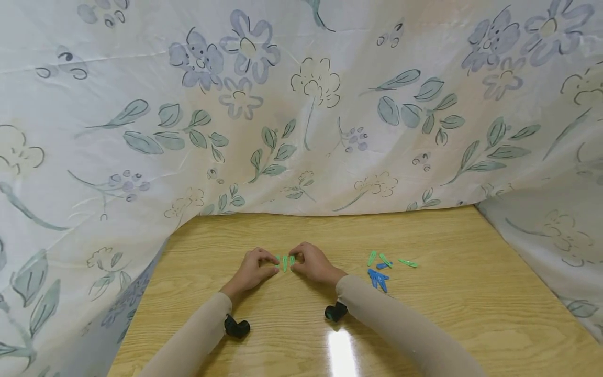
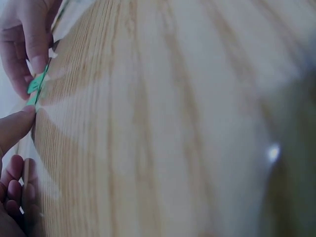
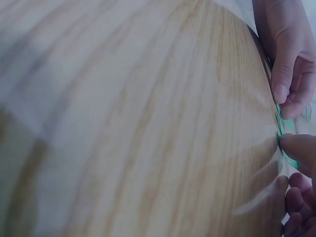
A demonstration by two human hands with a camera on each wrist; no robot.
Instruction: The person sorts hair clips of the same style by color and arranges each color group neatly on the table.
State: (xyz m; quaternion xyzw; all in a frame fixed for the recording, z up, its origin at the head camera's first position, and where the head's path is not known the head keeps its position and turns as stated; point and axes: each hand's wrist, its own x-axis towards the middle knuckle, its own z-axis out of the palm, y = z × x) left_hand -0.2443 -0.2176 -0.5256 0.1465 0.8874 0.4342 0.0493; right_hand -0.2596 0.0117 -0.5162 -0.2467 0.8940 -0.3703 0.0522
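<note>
A person's two hands work on a wood-grain table (image 1: pixel 282 340), seen from above. Three green hair clips stand side by side; take the middle green clip (image 1: pixel 285 264) as the clock's centre. At nine o'clock, the left hand (image 1: pixel 252 270) pinches the left green clip (image 1: pixel 277 259) narrowly between thumb and fingertips. At three o'clock, the right hand (image 1: pixel 314 265) holds the right green clip (image 1: pixel 292 259) in a similar narrow pinch (both wrist views show the clips only as green slivers). Farther out toward three o'clock lie three loose green clips (image 1: pixel 386 261), with several blue clips (image 1: pixel 378 276) just beside them. A floral cloth (image 1: pixel 301 131) hangs at twelve o'clock.
</note>
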